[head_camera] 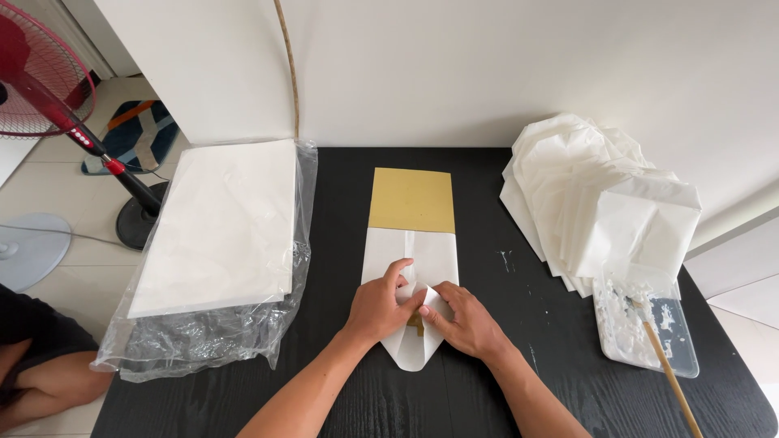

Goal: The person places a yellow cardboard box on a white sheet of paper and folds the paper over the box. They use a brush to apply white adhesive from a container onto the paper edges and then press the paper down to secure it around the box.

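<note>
- Your left hand (380, 304) lies flat with fingers spread a little, pinning the white paper sheet (410, 268) to the black table (324, 373); its index finger points up and away from you along the sheet.
- Your right hand (462, 320) presses down just beside the left, fingertips nearly touching it, on a folded flap of the same sheet. Neither hand grips anything; both press.
- The sheet sits directly under and beyond both hands. Its near end, below your palms, is folded to a point; a tan card (412, 199) shows at its far end, well beyond your fingertips. A small tan patch also shows between your fingers.
- Handling judgement: the paper looks thin, light and limp. It likely creases at once and could tear if pulled, and it may slide on the smooth table unless one hand anchors it.
- Best hold, as I judge it: press flat with the finger pads near the fold line, and lift only by an edge or a corner flap.
- To the left of your left hand: a stack of white sheets (223, 223) in a clear plastic bag (203, 337).
- To the right of your right hand: a pile of folded white paper (596, 199), a clear tray (645, 324) with white paste, and a wooden-handled brush (669, 369) resting in it.
</note>
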